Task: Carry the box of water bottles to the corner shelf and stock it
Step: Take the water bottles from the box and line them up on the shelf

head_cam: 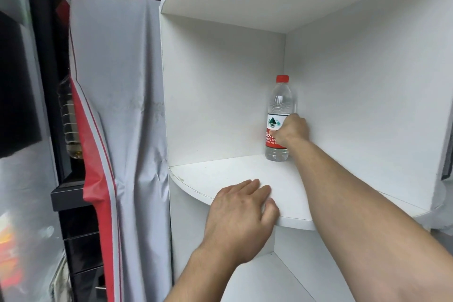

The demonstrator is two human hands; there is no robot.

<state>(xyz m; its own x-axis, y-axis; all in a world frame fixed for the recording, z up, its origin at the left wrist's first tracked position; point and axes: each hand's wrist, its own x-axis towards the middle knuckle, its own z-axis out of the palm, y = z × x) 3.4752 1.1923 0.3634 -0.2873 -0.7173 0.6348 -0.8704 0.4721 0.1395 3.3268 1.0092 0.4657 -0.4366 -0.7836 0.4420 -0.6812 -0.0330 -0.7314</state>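
Gripping water bottle [278, 117], right hand [293, 130] (fingers hidden behind).

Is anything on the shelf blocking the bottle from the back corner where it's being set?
Nothing visible. The water bottle stands upright in the shelf's back corner, right hand gripping it; left hand rests on the front edge.

This looks to me like a small shop or stockroom corner. I face a plain white corner shelf [245, 179] with curved boards, a grey and red fabric cover [117, 105] draped over the unit beside it, and a large amber-filled bottle [69, 122] behind that.
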